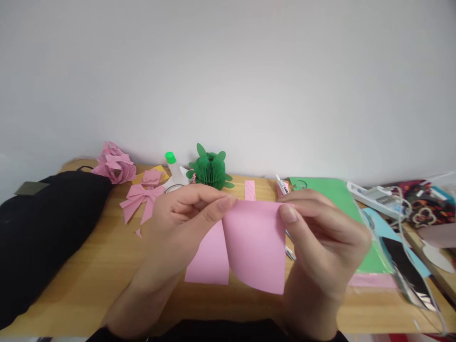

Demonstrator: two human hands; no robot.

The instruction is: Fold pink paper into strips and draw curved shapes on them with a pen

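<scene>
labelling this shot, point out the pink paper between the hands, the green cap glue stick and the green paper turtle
Pink paper [254, 247]: head view, middle of the sheet.
Glue stick [171, 157]: head view, green cap.
Green paper turtle [211, 170]: head view, pleated body.

no readable text, labels or numbers

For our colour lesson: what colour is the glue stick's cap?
Green, seen best in the head view.
</scene>
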